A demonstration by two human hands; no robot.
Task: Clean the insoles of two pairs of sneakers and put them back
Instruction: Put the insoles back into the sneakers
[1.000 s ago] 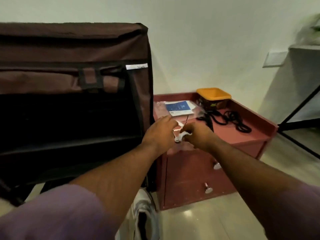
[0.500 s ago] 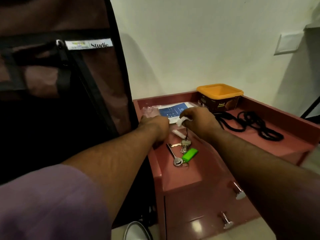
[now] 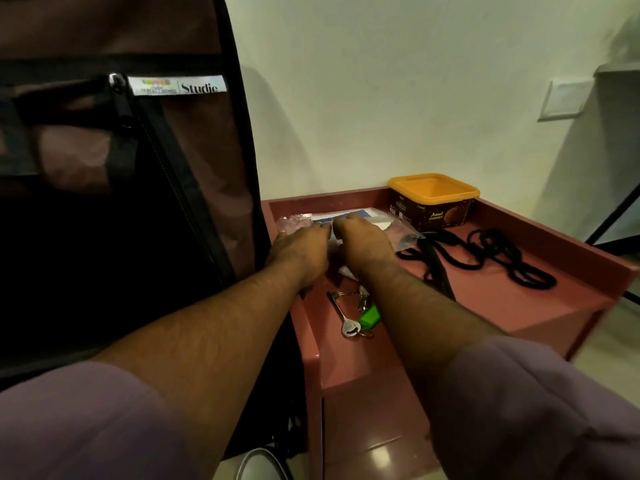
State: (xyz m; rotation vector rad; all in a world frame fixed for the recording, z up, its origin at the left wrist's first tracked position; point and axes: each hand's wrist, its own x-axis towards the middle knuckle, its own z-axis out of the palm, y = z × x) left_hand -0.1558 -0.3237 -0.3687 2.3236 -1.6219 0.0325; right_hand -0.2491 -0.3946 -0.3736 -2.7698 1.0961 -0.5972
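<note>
Since half a second earlier, our left hand [image 3: 300, 249] and right hand [image 3: 363, 239] had moved up-frame onto the clear plastic packet [image 3: 398, 227] at centre; whether either gripped it, we could not tell. No insoles showed; the keys [image 3: 356, 315] lay uncovered below.

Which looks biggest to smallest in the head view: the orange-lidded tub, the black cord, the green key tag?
1. black cord, spread widest
2. orange-lidded tub, farther away, so the order of these two is unsure
3. green key tag, clearly smallest
</note>
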